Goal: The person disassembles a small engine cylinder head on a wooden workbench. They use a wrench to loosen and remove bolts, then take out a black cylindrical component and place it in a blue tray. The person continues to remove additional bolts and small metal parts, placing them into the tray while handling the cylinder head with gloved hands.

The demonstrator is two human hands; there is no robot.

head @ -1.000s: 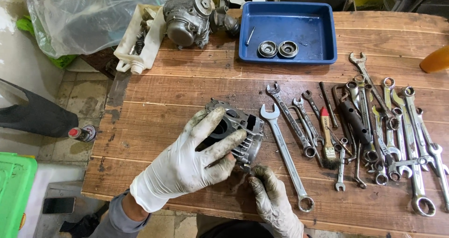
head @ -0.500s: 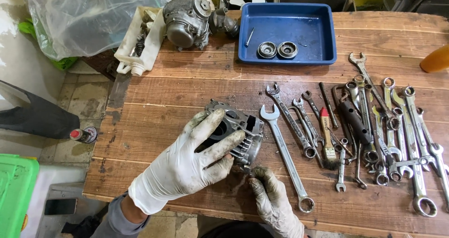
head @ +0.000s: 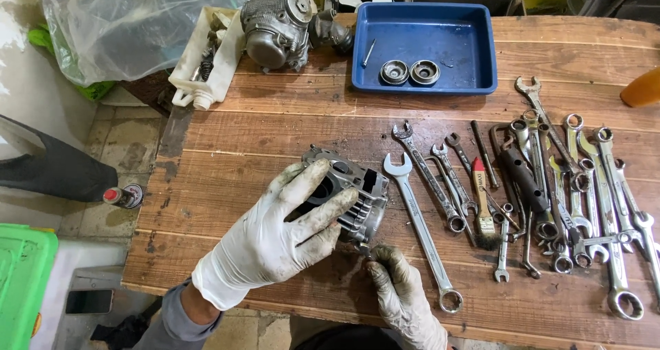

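Note:
A grey finned metal engine part (head: 352,193) lies on the wooden table (head: 275,137) near its front edge. My left hand (head: 278,236), in a dirty white glove, is clamped over the part from the left, fingers spread across its top. My right hand (head: 402,291), also gloved and grimy, sits just below the part, with fingertips touching its lower right corner. Whether those fingers pinch a small piece is hidden.
A long spanner (head: 419,233) lies right of the part, then several more spanners (head: 584,192) and a small brush (head: 482,202). A blue tray (head: 426,47) holding two round metal pieces stands at the back, beside a carburettor (head: 275,30) and a white plastic container (head: 206,68). A green bin (head: 20,281) stands on the floor at left.

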